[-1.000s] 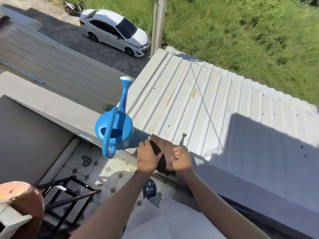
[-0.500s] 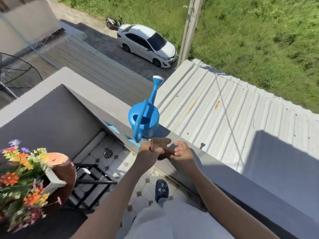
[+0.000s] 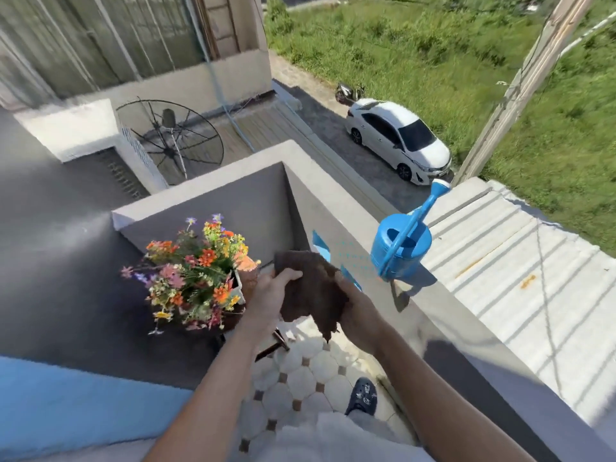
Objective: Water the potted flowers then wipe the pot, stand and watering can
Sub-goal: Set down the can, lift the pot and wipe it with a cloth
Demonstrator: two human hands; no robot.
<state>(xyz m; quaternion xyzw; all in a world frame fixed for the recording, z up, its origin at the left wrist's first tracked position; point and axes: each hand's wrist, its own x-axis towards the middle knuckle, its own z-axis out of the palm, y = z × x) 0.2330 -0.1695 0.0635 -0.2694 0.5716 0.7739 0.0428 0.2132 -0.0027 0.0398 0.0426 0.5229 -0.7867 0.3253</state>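
Observation:
A brown cloth (image 3: 311, 286) hangs spread between both my hands above the balcony floor. My left hand (image 3: 266, 295) pinches its left edge, and my right hand (image 3: 356, 308) grips its right side. Just left of my left hand stands the pot of mixed orange, pink and yellow flowers (image 3: 193, 271); only a bit of the terracotta pot (image 3: 248, 273) shows behind the blooms. Part of the dark stand (image 3: 271, 345) shows beneath my left arm. The blue watering can (image 3: 401, 250) sits upright on the parapet ledge (image 3: 443, 315), right of my hands, spout pointing away.
The grey parapet runs diagonally from the corner to the lower right, with a corrugated roof (image 3: 500, 261) beyond it. The tiled floor (image 3: 310, 381) and my dark shoe (image 3: 363, 396) lie below. A satellite dish (image 3: 170, 138) and a white car (image 3: 398, 140) lie farther off.
My view has swung left, bringing the flowers fully into sight. Both hands have lifted the cloth off the ledge and carried it leftward toward the pot, opening it out.

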